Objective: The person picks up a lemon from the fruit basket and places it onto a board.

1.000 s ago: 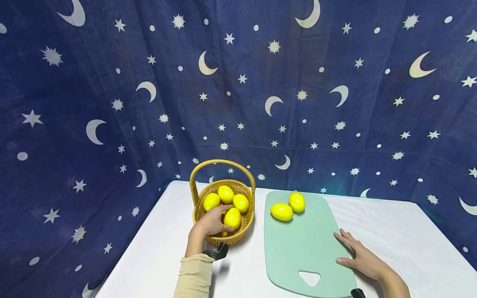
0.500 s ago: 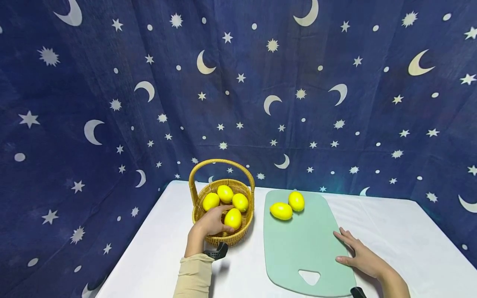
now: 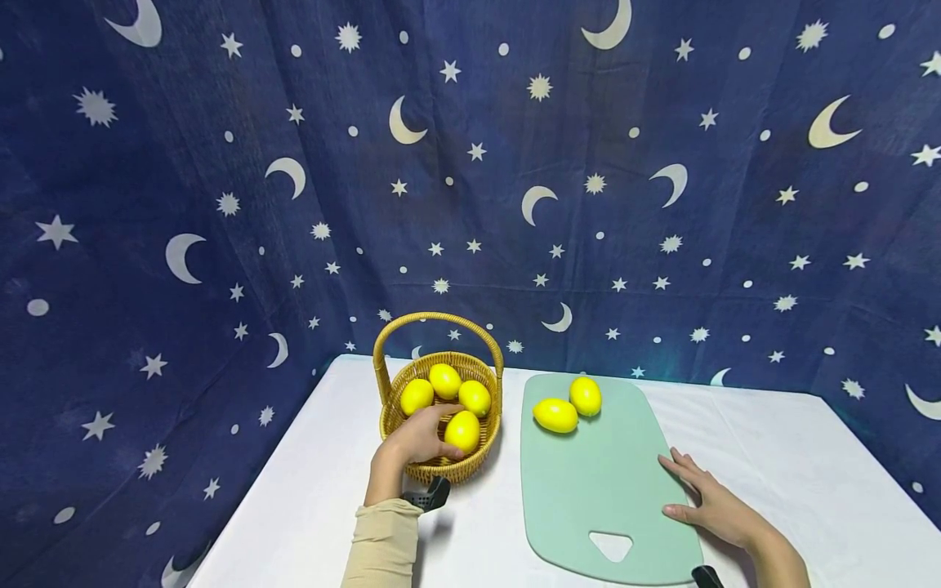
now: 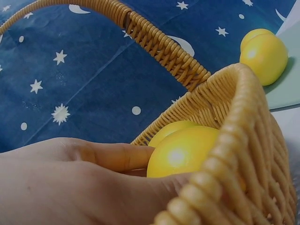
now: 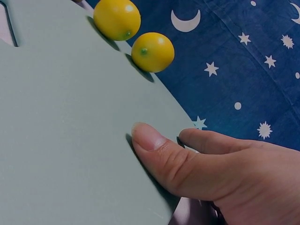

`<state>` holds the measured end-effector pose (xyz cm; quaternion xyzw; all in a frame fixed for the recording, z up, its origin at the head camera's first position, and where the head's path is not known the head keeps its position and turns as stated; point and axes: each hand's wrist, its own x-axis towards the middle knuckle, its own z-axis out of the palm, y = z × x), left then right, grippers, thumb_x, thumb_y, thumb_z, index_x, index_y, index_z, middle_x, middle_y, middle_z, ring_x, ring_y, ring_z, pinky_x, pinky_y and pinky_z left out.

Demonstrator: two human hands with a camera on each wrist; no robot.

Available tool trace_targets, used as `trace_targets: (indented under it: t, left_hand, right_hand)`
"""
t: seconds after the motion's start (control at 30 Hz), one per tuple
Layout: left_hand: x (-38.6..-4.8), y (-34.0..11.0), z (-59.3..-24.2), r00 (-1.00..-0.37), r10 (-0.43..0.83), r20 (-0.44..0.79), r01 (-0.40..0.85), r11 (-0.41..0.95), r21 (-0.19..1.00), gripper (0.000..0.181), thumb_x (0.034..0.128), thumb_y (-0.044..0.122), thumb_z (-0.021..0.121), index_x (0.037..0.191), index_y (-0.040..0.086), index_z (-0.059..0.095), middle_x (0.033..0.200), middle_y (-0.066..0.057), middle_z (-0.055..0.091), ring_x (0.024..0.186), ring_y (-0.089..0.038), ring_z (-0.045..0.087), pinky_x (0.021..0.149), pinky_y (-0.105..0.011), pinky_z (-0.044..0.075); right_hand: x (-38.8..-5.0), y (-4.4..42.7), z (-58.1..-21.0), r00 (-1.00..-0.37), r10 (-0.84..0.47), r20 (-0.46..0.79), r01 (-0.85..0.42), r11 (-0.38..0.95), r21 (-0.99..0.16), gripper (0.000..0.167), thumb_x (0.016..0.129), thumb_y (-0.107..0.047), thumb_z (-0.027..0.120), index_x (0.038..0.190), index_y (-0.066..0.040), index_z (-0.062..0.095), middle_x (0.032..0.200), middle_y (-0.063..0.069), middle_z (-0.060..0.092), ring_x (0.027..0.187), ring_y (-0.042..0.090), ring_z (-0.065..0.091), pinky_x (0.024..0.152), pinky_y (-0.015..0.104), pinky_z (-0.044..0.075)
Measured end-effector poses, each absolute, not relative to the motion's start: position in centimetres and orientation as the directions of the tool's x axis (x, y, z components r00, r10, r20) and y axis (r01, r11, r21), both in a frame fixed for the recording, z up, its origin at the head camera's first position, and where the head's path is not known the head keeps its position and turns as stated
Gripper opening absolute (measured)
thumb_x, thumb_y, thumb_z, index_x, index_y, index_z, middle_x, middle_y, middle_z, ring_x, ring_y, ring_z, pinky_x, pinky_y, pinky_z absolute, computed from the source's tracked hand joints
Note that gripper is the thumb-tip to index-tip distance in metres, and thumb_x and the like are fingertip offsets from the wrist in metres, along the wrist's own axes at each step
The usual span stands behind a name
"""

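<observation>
In the head view the left hand (image 3: 419,438) reaches into the wicker basket (image 3: 488,445), its thumb and fingers curled round a lemon (image 3: 461,433) in the front part. Several other lemons (image 3: 444,381) lie behind it in the basket. The left wrist view shows the held lemon (image 4: 183,150) between thumb and fingers, partly behind the basket's rim (image 4: 234,117). At the right edge of the green cutting board (image 3: 599,482), the right hand (image 3: 720,510) rests with fingers spread, thumb on the board. Nothing is in its grasp.
Two lemons, one lying on its side (image 3: 555,416) and one just behind it (image 3: 586,397), sit on the back part of the board. The basket's tall handle (image 3: 439,316) arches over it. A starry blue curtain (image 3: 515,204) hangs behind the white table (image 3: 294,490).
The lemon at the left hand has shifted very slightly to the right within the basket. Both hands have otherwise stayed in place.
</observation>
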<state>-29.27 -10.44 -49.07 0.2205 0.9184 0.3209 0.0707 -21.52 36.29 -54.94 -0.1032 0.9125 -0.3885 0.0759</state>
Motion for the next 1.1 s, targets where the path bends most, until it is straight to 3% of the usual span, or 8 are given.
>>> trace_targets:
  t: [1.1]
  left_hand:
    - [-29.02, -11.13, -48.45, -0.905, 0.424, 0.031, 0.325, 0.641, 0.696, 0.073, 0.0755, 0.023, 0.08, 0.14, 0.012, 0.047, 0.136, -0.009, 0.054, 0.12, -0.027, 0.054, 0.102, -0.046, 0.045]
  right_hand:
    - [-21.34, 36.03, -54.52, -0.969, -0.237, -0.074, -0.12, 0.708, -0.696, 0.086, 0.075, -0.032, 0.075, 0.142, 0.005, 0.036, 0.151, 0.036, 0.009, 0.136, 0.059, 0.0, 0.101, 0.076, -0.001]
